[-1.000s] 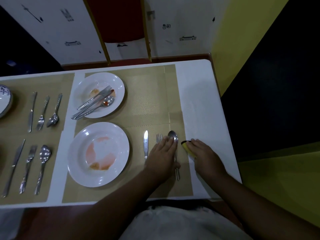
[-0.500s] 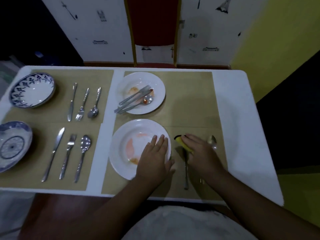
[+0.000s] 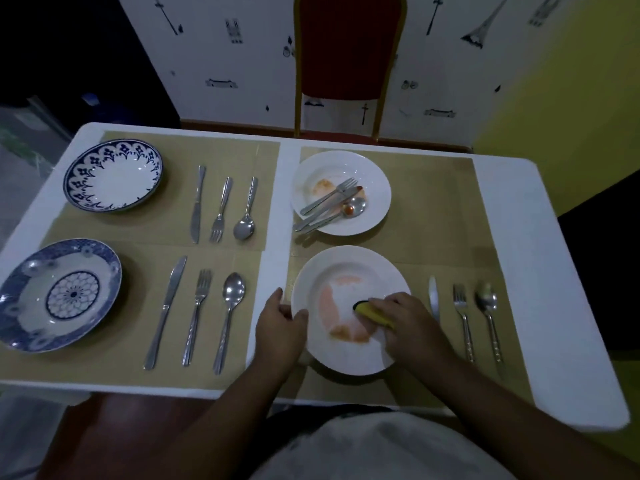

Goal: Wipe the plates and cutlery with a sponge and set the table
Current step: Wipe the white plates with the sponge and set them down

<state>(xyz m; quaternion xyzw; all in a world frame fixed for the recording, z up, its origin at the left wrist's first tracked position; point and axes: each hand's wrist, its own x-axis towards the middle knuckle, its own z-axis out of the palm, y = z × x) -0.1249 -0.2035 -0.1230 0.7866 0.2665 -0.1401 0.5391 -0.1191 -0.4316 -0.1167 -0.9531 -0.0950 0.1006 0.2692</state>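
A white plate (image 3: 349, 268) smeared with orange sauce lies on the near right placemat. My left hand (image 3: 281, 327) grips its left rim, thumb on top. My right hand (image 3: 410, 322) holds a yellow sponge (image 3: 372, 311) pressed onto the plate's right half. To the right of the plate lie a knife (image 3: 433, 297), a fork (image 3: 463, 317) and a spoon (image 3: 488, 313). Behind it a second dirty white plate (image 3: 341, 168) carries a knife, fork and spoon (image 3: 332, 202).
On the left placemats sit two blue-patterned plates (image 3: 112, 174) (image 3: 59, 294), each with a knife, fork and spoon set (image 3: 221, 206) (image 3: 197, 313) beside it. A red chair (image 3: 348, 46) stands behind the white table (image 3: 519, 237).
My left hand moved from lying on the plate to gripping its left rim. My right hand carried the sponge left from above the knife onto the plate. The camera view shifted left.
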